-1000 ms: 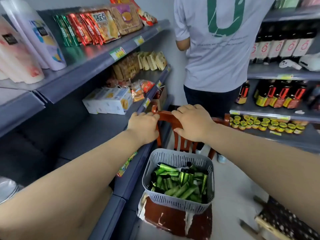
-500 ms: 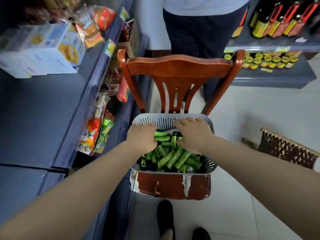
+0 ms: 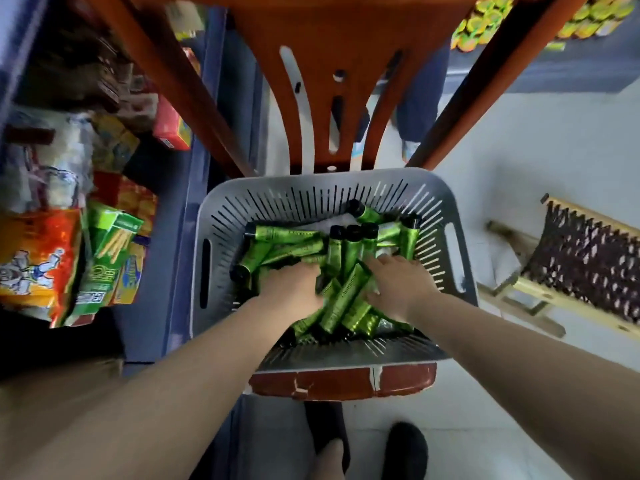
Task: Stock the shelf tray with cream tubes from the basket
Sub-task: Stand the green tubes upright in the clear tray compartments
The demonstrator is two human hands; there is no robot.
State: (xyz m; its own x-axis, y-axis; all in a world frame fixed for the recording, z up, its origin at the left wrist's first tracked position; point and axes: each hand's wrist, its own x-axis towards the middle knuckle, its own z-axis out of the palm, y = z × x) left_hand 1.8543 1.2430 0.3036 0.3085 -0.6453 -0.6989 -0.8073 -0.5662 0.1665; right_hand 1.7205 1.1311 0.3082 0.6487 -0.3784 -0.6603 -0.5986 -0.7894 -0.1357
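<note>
A grey slotted basket (image 3: 311,183) stands on the seat of a red-brown wooden chair (image 3: 332,98). It holds a heap of several green cream tubes (image 3: 287,237) with black caps, lying crisscross. Both my hands are down in the heap. My left hand (image 3: 294,284) has its fingers curled into the tubes at the middle left. My right hand (image 3: 398,282) digs in beside it, fingers bent over the tubes at the middle right. One tube lies slanted between the two hands. The fingertips are buried in the pile. No shelf tray is in view.
On the left runs a blue-grey shelf edge (image 3: 183,237) with snack packets and green boxes (image 3: 104,258) behind it. A woven stool (image 3: 585,265) stands on the pale floor to the right. Another person's legs (image 3: 419,112) show behind the chair. My dark shoes (image 3: 405,448) are below the seat.
My hands left the chair's top rail, dropped into the basket and now dig deeper among the tubes. My view tilted down and came closer to the basket.
</note>
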